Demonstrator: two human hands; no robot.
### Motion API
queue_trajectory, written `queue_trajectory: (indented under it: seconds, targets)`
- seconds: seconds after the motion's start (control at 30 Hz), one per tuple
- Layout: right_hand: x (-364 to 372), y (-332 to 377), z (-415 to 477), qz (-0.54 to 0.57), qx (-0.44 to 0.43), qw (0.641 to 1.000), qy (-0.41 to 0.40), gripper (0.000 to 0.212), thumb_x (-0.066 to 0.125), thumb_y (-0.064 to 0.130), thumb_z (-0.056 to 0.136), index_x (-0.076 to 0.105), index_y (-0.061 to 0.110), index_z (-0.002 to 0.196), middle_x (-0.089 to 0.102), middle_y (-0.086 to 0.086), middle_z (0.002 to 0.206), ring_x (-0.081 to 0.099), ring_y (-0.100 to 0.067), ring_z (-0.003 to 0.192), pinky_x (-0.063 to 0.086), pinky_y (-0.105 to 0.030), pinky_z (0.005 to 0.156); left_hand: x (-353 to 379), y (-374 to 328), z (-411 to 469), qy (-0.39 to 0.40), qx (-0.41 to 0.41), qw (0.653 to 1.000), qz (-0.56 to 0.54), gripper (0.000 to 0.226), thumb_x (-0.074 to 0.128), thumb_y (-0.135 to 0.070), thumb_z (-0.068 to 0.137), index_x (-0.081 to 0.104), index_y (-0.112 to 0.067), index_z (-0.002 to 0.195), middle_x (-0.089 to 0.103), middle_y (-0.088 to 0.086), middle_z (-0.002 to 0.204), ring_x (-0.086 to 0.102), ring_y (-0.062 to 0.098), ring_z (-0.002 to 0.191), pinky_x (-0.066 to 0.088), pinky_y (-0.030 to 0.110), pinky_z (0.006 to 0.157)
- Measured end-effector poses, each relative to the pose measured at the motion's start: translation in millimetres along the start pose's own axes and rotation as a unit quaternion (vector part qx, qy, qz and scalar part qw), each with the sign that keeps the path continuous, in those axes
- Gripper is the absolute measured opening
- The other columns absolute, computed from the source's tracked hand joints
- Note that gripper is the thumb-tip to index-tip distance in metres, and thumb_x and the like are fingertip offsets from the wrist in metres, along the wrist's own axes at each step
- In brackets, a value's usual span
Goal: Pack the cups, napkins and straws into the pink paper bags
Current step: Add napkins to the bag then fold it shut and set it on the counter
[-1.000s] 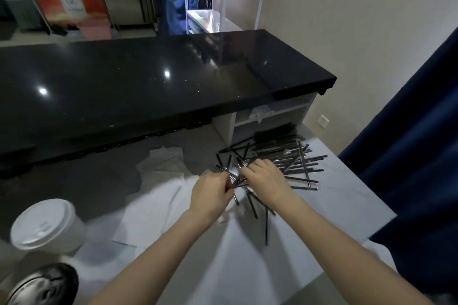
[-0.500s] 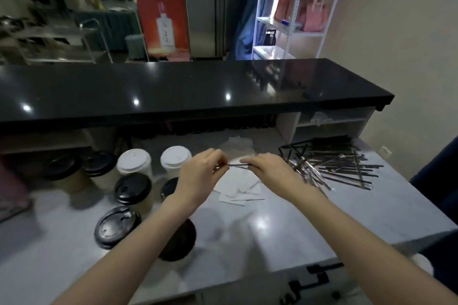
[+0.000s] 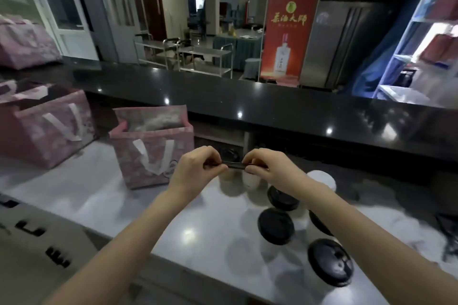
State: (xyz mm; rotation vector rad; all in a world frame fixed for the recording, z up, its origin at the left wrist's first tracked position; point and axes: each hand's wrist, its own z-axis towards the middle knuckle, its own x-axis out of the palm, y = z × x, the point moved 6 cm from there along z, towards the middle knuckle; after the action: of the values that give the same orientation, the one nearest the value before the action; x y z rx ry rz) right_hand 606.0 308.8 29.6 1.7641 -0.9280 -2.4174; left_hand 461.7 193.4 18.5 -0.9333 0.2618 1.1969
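Between my hands I hold a thin dark bundle of straws (image 3: pixel 231 164) level above the white counter (image 3: pixel 198 225). My left hand (image 3: pixel 198 168) pinches its left end and my right hand (image 3: pixel 266 168) pinches its right end. An open pink paper bag (image 3: pixel 151 148) with white handles stands just left of my left hand. Lidded paper cups stand below and right of my hands, several with black lids (image 3: pixel 275 225) and one with a white lid (image 3: pixel 322 179). No napkins are in view.
A second pink bag (image 3: pixel 47 126) stands at the far left and a third (image 3: pixel 24 44) sits on the raised black bar top (image 3: pixel 272 106) behind the counter. The counter's front edge runs diagonally at the lower left.
The view has swung left from the straw pile past the cups to the pink bags. Both hands lifted a few straws from the pile and carried them left, still pinched at each end.
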Motion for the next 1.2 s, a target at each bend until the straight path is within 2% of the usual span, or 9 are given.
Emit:
queue_trajectory:
  seconds: [0.1, 0.33, 0.47, 0.6, 0.7, 0.77, 0.93, 1.07, 1.2]
  targets:
    - [29, 42, 58, -0.034, -0.044, 0.998, -0.002, 0.026, 0.062, 0.023, 0.091, 0.066, 0.027, 0.116, 0.064, 0.005, 0.100, 0.059, -0.014, 0.093, 0.049, -0.034, 0.085, -44, 60, 4, -0.024, -0.017, 0.999, 0.014, 0.024, 0.084, -0.018, 0.071, 0.061, -0.015, 0.077, 0.059, -0.007, 0.071, 0.054, 0.007, 0.063, 0.046, 0.022, 0.058]
    - [70, 124, 181, -0.171, -0.131, 0.975, -0.049, 0.024, 0.059, 0.024, 0.092, 0.066, 0.022, 0.114, 0.065, 0.002, 0.104, 0.063, -0.023, 0.089, 0.051, -0.037, 0.072, -132, 175, 39, -0.063, -0.011, 0.998, 0.017, 0.025, 0.083, -0.022, 0.072, 0.063, -0.018, 0.086, 0.064, -0.009, 0.080, 0.060, 0.005, 0.073, 0.050, 0.021, 0.066]
    - [72, 125, 231, -0.177, -0.052, 0.977, -0.104, 0.020, 0.055, 0.020, 0.094, 0.067, 0.018, 0.110, 0.065, -0.001, 0.102, 0.063, -0.026, 0.090, 0.051, -0.040, 0.073, -164, 241, 60, -0.050, -0.057, 0.997, -0.005, 0.037, 0.080, -0.031, 0.075, 0.060, -0.024, 0.105, 0.064, -0.012, 0.095, 0.061, 0.005, 0.091, 0.047, 0.021, 0.078]
    - [75, 125, 268, -0.086, -0.005, 0.988, -0.132, 0.020, 0.055, 0.015, 0.094, 0.066, 0.017, 0.110, 0.065, 0.001, 0.100, 0.062, -0.021, 0.093, 0.050, -0.037, 0.080, -160, 292, 72, 0.012, -0.080, 0.995, 0.062, 0.036, 0.070, -0.037, 0.082, 0.064, -0.021, 0.113, 0.065, -0.008, 0.112, 0.053, 0.012, 0.114, 0.044, 0.032, 0.098]
    - [96, 139, 291, -0.030, 0.002, 0.996, -0.087, 0.022, 0.054, 0.013, 0.095, 0.065, 0.015, 0.114, 0.067, 0.001, 0.104, 0.060, -0.015, 0.098, 0.048, -0.029, 0.086, -142, 312, 75, 0.116, -0.092, 0.983, 0.107, 0.063, 0.046, -0.062, 0.073, 0.063, -0.024, 0.120, 0.056, -0.007, 0.134, 0.037, 0.016, 0.134, 0.030, 0.033, 0.112]
    - [113, 142, 304, -0.018, -0.001, 0.998, -0.054, 0.023, 0.053, 0.011, 0.095, 0.066, 0.015, 0.114, 0.068, -0.001, 0.105, 0.060, -0.015, 0.100, 0.046, -0.025, 0.087, -137, 320, 74, 0.154, -0.097, 0.975, 0.130, 0.078, 0.036, -0.069, 0.065, 0.061, -0.026, 0.125, 0.047, -0.005, 0.143, 0.028, 0.017, 0.140, 0.023, 0.032, 0.113]
    - [139, 110, 318, -0.121, 0.051, 0.990, 0.054, 0.025, 0.047, 0.016, 0.096, 0.063, 0.025, 0.114, 0.065, 0.001, 0.113, 0.061, -0.020, 0.100, 0.051, -0.035, 0.085, -153, 328, 66, 0.086, -0.087, 0.982, 0.141, 0.059, 0.051, -0.066, 0.070, 0.066, -0.028, 0.114, 0.052, -0.009, 0.135, 0.036, 0.010, 0.132, 0.035, 0.035, 0.108]
    - [150, 96, 319, -0.181, 0.053, 0.973, 0.135, 0.028, 0.047, 0.017, 0.096, 0.065, 0.029, 0.112, 0.065, 0.003, 0.111, 0.062, -0.019, 0.095, 0.053, -0.033, 0.078, -156, 328, 58, 0.109, -0.124, 0.977, 0.132, 0.071, 0.044, -0.076, 0.067, 0.061, -0.030, 0.118, 0.044, -0.013, 0.143, 0.027, 0.005, 0.138, 0.029, 0.032, 0.110]
    - [153, 93, 320, -0.165, 0.030, 0.977, 0.131, 0.028, 0.056, 0.026, 0.091, 0.062, 0.032, 0.118, 0.065, 0.002, 0.116, 0.061, -0.021, 0.102, 0.052, -0.040, 0.085, -153, 319, 58, 0.130, -0.147, 0.969, 0.154, 0.086, 0.040, -0.089, 0.062, 0.056, -0.031, 0.125, 0.036, -0.014, 0.149, 0.018, 0.004, 0.142, 0.025, 0.034, 0.112]
